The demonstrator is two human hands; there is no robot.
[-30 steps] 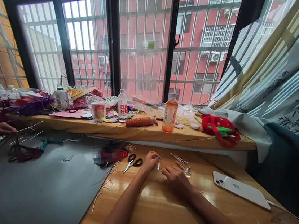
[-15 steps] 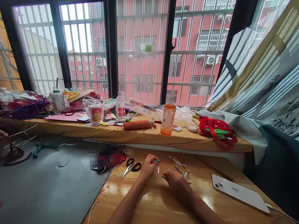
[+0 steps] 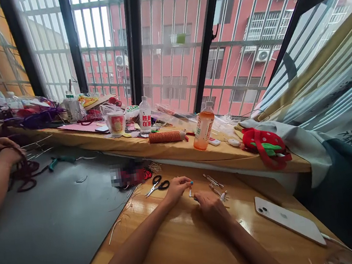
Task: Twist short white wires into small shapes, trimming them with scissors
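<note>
Over the wooden table (image 3: 164, 249), my left hand (image 3: 179, 189) pinches a small, thin white piece (image 3: 190, 192) that hangs from its fingertips. My right hand (image 3: 211, 207) is closed just to the right, its fingers close to the lower end of that piece. Something thin and dark pokes out of the right fingers, too small to name. Beyond the right hand lie several slim white pieces (image 3: 214, 181). Black-handled scissors (image 3: 158, 185) rest to the left of my left hand, blades parted.
A white phone (image 3: 289, 221) with a cable lies at the right. On the ledge stand an orange bottle (image 3: 204, 129), a thread spool (image 3: 167, 137), a clear bottle (image 3: 145, 118) and a red pouch (image 3: 265, 144). Another person's hands (image 3: 5, 155) hold dark cord at the left, near green-handled pliers (image 3: 62, 161).
The view has shifted, so things sit further right. My hands keep the same pose around the white piece. The other person's hands have come together at the dark cord.
</note>
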